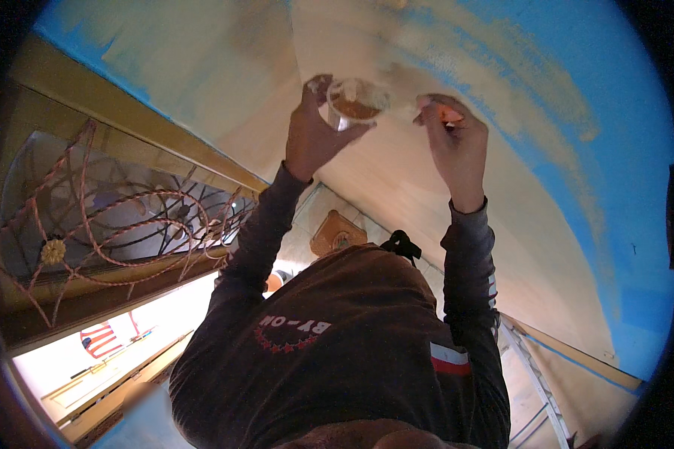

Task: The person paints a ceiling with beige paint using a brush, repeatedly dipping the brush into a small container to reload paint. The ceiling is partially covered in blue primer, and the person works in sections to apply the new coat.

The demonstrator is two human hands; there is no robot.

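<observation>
My left hand (pixel 318 127) grips a clear round cup (pixel 358 101) with brownish contents in it, held up against the cream-painted surface (pixel 367 157). To the right of the cup, my right hand (pixel 457 135) has its fingers curled round a small orange-pink object (pixel 447 112), whose shape is mostly hidden. Its fingertips are close to the painted surface, where a faint greyish smudge shows between the hands. Streaky blue paint (pixel 629 165) covers the right side of that surface, with beige brushed over part of it.
A railing of twisted metal scrollwork (pixel 90 213) in a wooden frame runs along the left. Past my torso at lower right stands a metal ladder (pixel 535 389). A brown wooden object (pixel 329 228) sits on the floor far below, and a bright opening (pixel 60 359) shows at lower left.
</observation>
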